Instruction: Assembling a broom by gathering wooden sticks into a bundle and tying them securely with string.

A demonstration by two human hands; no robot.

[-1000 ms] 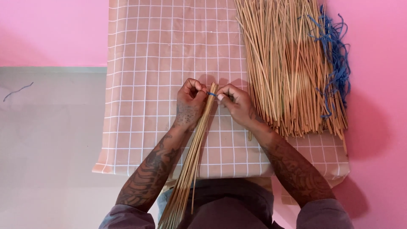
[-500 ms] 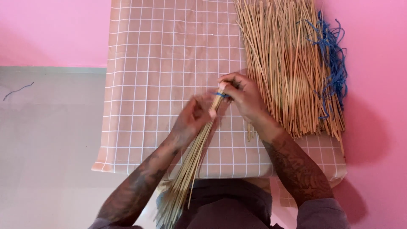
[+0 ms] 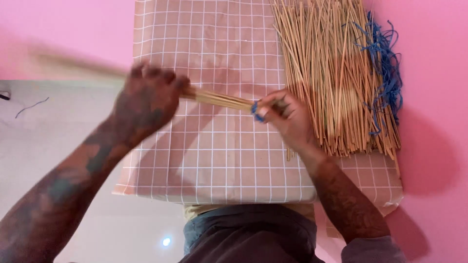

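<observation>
My left hand [image 3: 146,100] is closed around a thin bundle of tan sticks [image 3: 219,100] and is blurred from motion; the bundle lies nearly level above the table. My right hand [image 3: 285,114] pinches the bundle's right end, where a blue string [image 3: 257,111] is wrapped around it. The bundle's far left part streaks out past my left hand as a blur. Both hands hover over the checked pink cloth [image 3: 219,44] covering the table.
A large heap of loose tan sticks [image 3: 331,73] lies on the right side of the table, with a tangle of blue strings [image 3: 385,73] along its right edge. Pink wall surrounds the table; pale floor is at left.
The bundle has swung from pointing down toward my body to lying sideways, with my left hand sweeping out to the left. My right hand stays on the tied end.
</observation>
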